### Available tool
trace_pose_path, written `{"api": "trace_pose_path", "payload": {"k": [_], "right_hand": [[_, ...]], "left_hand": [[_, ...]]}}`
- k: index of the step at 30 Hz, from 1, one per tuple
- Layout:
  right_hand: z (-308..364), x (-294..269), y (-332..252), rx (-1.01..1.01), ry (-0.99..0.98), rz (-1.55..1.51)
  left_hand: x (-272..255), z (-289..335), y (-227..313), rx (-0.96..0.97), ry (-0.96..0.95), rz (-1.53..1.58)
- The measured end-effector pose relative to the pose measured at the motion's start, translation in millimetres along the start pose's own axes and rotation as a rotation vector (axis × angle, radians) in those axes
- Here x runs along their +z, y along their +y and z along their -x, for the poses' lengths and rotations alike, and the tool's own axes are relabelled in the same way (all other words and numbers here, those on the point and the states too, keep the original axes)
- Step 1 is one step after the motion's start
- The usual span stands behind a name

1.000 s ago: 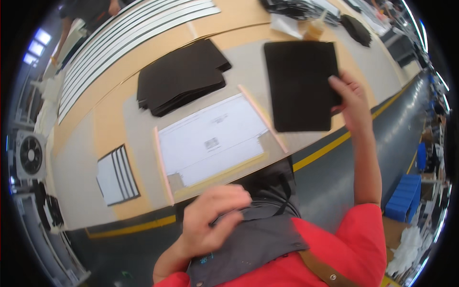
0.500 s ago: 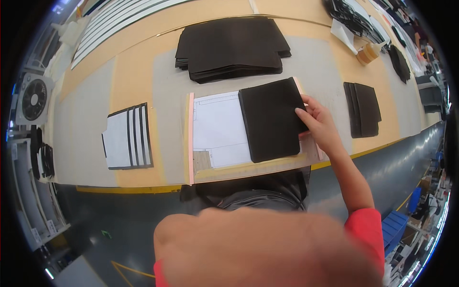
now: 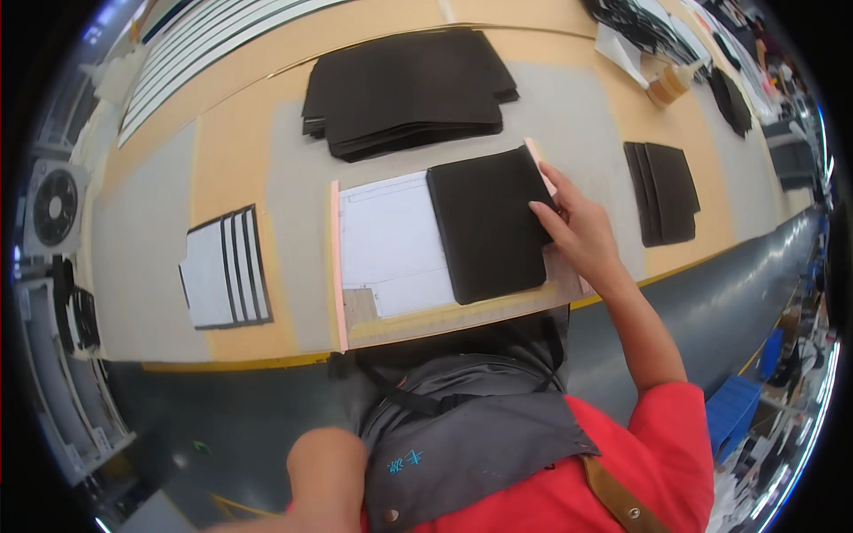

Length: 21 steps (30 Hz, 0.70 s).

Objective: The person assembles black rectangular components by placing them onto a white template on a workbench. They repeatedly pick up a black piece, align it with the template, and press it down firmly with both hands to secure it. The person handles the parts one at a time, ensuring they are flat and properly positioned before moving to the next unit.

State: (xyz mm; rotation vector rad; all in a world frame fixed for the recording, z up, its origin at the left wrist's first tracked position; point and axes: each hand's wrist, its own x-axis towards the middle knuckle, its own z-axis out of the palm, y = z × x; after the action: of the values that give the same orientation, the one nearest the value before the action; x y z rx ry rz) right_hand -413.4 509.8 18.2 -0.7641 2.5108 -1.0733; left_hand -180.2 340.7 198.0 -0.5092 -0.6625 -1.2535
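Observation:
A black rectangular panel (image 3: 490, 226) with rounded corners lies over the right part of a white paper pattern (image 3: 391, 240) on the table. My right hand (image 3: 576, 226) grips the panel's right edge, thumb on its top face and fingers along the edge beside a pink strip (image 3: 535, 153). Another pink strip (image 3: 337, 266) borders the pattern on the left. Of my left arm, only the bent elbow and part of the forearm (image 3: 327, 462) show at the bottom; the left hand is out of view.
A stack of large black cut pieces (image 3: 404, 93) lies beyond the pattern. Overlapping white, black-edged pieces (image 3: 227, 271) lie left; smaller black pieces (image 3: 666, 191) lie right. A bottle with amber contents (image 3: 668, 86) stands far right. A fan (image 3: 55, 206) is at the left.
My left arm has swung from across the lower view toward the lower left, uncovering the apron. The right hand stays at the panel's edge, its fingers now farther over the pink strip.

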Motion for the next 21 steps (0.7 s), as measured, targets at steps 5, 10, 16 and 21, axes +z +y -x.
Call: {"api": "trace_pose_path", "payload": {"k": [5, 10, 16, 21], "right_hand": [[4, -10, 17, -0.406, 0.232, 0.33], [33, -14, 24, -0.559, 0.112, 0.419], [51, -2, 27, -0.501, 0.151, 0.497], [53, 3, 31, -0.481, 0.185, 0.495]], "left_hand": [[-91, 56, -28, -0.76, -0.235, -0.794], [-116, 127, -96, -0.854, -1.273, -1.014], [-123, 155, -127, -0.735, -1.519, -1.061], [-122, 155, -131, -0.749, -1.569, -1.054]]}}
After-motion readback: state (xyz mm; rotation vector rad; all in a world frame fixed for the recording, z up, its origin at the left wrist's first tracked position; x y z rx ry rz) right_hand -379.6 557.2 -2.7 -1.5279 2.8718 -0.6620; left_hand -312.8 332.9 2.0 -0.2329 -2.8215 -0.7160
